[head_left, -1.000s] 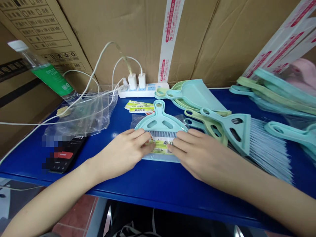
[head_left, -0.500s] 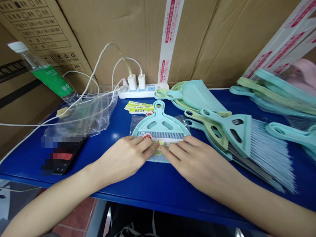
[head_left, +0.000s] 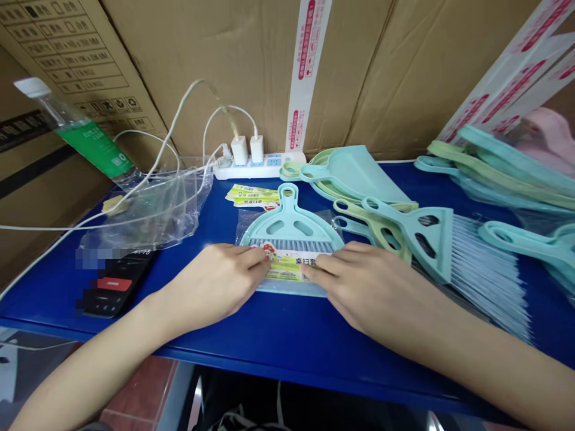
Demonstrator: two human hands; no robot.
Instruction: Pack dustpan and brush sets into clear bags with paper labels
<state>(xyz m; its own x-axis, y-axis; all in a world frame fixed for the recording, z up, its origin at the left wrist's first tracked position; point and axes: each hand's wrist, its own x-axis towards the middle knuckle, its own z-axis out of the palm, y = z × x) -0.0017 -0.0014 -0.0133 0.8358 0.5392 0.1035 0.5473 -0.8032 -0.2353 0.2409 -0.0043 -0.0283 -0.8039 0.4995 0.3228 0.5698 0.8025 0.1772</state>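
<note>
A light-blue dustpan point(head_left: 291, 220) with a small brush point(head_left: 291, 245) lying in it rests on the blue table, handle pointing away from me, inside a clear plastic bag point(head_left: 287, 288). Across the brush lies a printed yellow-and-white label card point(head_left: 283, 269) with a red mushroom picture. My left hand point(head_left: 227, 275) presses the left end of the card and bag, its fingers curled together. At the right end my right hand point(head_left: 354, 278) does likewise, thumb and bent fingers on the card. Whether the card is inside the bag I cannot tell.
Spare label cards point(head_left: 251, 194) lie behind the bag, before a power strip point(head_left: 256, 169) with white cables. Several brushes point(head_left: 417, 236) and dustpans point(head_left: 368, 173) are piled on the right. Leftward are a phone point(head_left: 119, 284), a crumpled plastic bag point(head_left: 153, 209) and a tilted bottle point(head_left: 96, 143).
My hands have slid apart along the card from its middle toward its two ends, so more of its print shows. The bagged set stays in nearly the same place.
</note>
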